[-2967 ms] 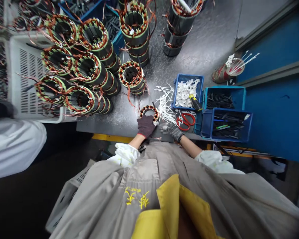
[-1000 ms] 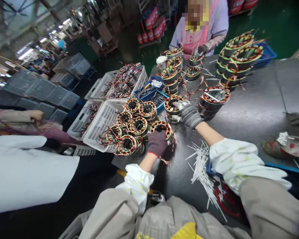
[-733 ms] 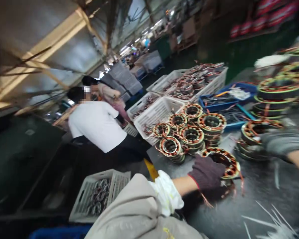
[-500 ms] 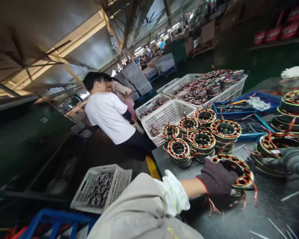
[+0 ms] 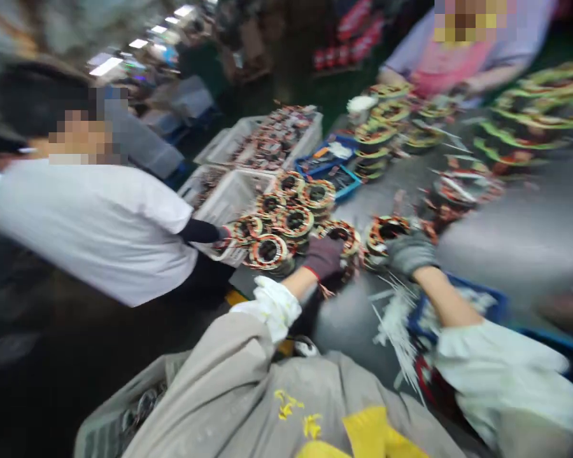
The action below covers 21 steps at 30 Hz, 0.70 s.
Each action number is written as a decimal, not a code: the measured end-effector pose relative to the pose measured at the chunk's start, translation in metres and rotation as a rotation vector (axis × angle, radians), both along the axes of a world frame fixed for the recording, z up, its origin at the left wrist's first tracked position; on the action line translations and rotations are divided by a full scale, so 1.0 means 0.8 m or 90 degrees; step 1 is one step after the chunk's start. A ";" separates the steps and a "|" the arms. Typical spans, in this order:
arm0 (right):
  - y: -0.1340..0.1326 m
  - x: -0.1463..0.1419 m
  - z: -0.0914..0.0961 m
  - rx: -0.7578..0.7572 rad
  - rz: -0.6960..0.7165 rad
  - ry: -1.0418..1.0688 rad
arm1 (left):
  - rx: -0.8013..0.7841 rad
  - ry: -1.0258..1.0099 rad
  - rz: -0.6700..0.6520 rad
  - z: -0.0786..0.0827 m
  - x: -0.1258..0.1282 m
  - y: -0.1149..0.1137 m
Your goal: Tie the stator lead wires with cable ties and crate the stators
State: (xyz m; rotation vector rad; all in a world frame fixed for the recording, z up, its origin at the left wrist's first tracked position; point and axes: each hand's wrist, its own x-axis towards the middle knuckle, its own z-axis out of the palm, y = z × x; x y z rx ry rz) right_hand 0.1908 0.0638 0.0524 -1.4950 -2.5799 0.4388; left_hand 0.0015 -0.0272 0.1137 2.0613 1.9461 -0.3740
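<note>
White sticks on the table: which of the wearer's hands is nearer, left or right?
Right. The right hand is just beyond the far end of the white sticks; the left hand, at a copper-wound ring, is farther off to their left.

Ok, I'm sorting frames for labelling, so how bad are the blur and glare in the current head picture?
Head view: blur throughout, heavy on the stator stack at upper right; pale glare on the tabletop right of the gloved right hand; ceiling lights at upper left blown out to white; the gloved left hand has a readable outline, but soft fingers.
</note>
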 end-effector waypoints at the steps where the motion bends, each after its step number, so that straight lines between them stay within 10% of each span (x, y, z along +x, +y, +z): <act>1: -0.011 0.014 -0.006 -0.032 -0.002 -0.042 | 0.003 0.005 -0.005 -0.006 -0.002 0.015; 7: -0.053 0.019 -0.015 -0.092 0.048 -0.161 | 0.017 0.031 -0.052 -0.034 0.005 0.113; 14: -0.106 -0.027 0.016 -0.079 0.013 -0.121 | 0.015 0.019 -0.094 0.005 0.014 0.181; 17: -0.155 -0.008 0.010 -0.041 0.036 0.035 | 0.154 -0.042 -0.061 0.033 0.006 0.151; 21: -0.208 0.042 -0.023 -0.140 -0.084 0.205 | 0.283 -0.103 -0.062 0.041 0.030 0.038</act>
